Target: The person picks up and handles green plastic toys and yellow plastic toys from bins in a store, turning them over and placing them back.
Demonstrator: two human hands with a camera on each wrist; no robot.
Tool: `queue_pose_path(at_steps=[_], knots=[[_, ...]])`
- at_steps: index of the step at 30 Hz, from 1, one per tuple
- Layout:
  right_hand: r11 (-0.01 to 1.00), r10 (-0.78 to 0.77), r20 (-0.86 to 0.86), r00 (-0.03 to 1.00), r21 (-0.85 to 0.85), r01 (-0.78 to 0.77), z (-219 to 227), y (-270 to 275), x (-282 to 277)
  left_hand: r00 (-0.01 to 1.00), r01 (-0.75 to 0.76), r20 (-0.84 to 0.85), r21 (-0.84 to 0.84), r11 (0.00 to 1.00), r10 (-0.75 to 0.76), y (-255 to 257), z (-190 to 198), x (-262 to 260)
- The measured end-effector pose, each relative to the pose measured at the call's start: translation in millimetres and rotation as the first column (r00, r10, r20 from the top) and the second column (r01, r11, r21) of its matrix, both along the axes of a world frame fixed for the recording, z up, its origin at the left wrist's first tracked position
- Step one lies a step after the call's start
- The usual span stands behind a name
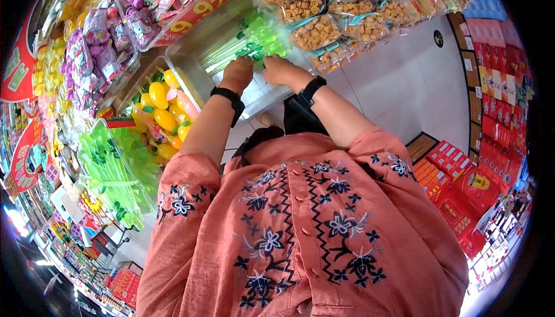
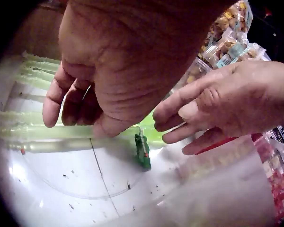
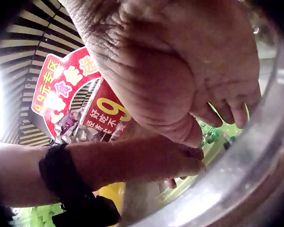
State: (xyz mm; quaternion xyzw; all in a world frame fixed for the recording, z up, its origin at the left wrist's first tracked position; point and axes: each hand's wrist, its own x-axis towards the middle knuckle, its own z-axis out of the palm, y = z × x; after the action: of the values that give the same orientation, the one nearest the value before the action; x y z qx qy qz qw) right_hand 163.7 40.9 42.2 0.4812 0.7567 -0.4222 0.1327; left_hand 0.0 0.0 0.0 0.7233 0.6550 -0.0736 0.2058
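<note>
Light-green plastic sticks with bright green heads (image 1: 257,33) lie side by side in a clear bin (image 1: 188,83). My left hand (image 1: 238,74) is over them; in the left wrist view its thumb lies against one pale green stick (image 2: 61,131), fingertips at the stick's far side. A small dark green leaf-shaped piece (image 2: 142,152) hangs beside that stick. My right hand (image 1: 286,72) reaches in at the head end, and the left wrist view shows its fingers extended at a bright green head (image 2: 154,135), thumb apart from them. In the right wrist view its fingertips are partly hidden in the bin.
Bagged snacks (image 1: 312,30) are heaped behind the bin. Yellow mango-shaped packs (image 1: 165,119) and another bin of green sticks (image 1: 110,166) stand to the left. Red gift boxes (image 1: 462,195) are stacked at the right. The bin's clear rim (image 3: 213,184) rises close by my right hand.
</note>
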Motion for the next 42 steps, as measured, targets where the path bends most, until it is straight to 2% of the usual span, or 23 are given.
queue_pose_path(at_steps=[5,6,9,12,15,17,18,21,26,30,33,39,42], knots=[[1.000,0.018,0.001,1.000,-0.013,-0.018,14,9,-4,1.000,0.015,0.001,-0.024,1.000,-0.015,3,4,6],[1.000,0.015,-0.017,1.000,-0.018,-0.016,12,8,-5,0.997,0.049,-0.060,-0.043,0.998,-0.052,3,3,6],[0.999,0.020,-0.056,0.998,-0.037,-0.022,9,7,0,1.000,0.025,-0.006,-0.048,0.999,-0.026,2,-5,1],[0.997,0.043,-0.062,0.997,-0.057,-0.046,15,7,2,0.994,0.108,0.021,0.007,0.994,-0.108,4,-15,-12],[0.999,0.036,-0.061,0.998,-0.019,-0.037,11,3,2,0.965,0.259,0.087,-0.180,0.949,-0.247,19,-8,-21],[0.999,-0.006,-0.121,0.993,0.047,0.012,-14,-3,4,0.953,0.295,0.096,-0.086,0.952,-0.286,13,-23,-22],[0.999,-0.008,-0.119,0.993,0.040,0.012,-10,-3,4,0.947,0.311,0.100,-0.040,0.950,-0.305,10,-21,-21],[1.000,-0.013,-0.098,0.995,0.004,0.014,4,-4,7,0.968,0.236,0.103,-0.071,0.969,-0.228,8,-16,-11],[0.993,0.024,0.009,1.000,-0.114,-0.023,34,5,0,0.967,0.249,0.082,-0.080,0.965,-0.242,9,-18,-7],[0.997,-0.002,-0.018,1.000,-0.083,0.000,27,7,-2,0.987,0.132,0.106,-0.092,0.987,-0.123,7,-8,-5],[0.999,-0.023,-0.054,0.998,-0.051,0.021,19,8,-3,0.987,0.157,0.027,-0.045,0.987,-0.156,7,-14,-4],[0.993,-0.029,-0.037,0.999,-0.112,0.025,18,13,0,0.984,0.169,0.066,-0.032,0.985,-0.167,4,-10,-4],[0.992,-0.040,-0.031,0.999,-0.121,0.036,12,16,-1,0.986,0.147,0.078,0.033,0.989,-0.149,6,-30,-10]])
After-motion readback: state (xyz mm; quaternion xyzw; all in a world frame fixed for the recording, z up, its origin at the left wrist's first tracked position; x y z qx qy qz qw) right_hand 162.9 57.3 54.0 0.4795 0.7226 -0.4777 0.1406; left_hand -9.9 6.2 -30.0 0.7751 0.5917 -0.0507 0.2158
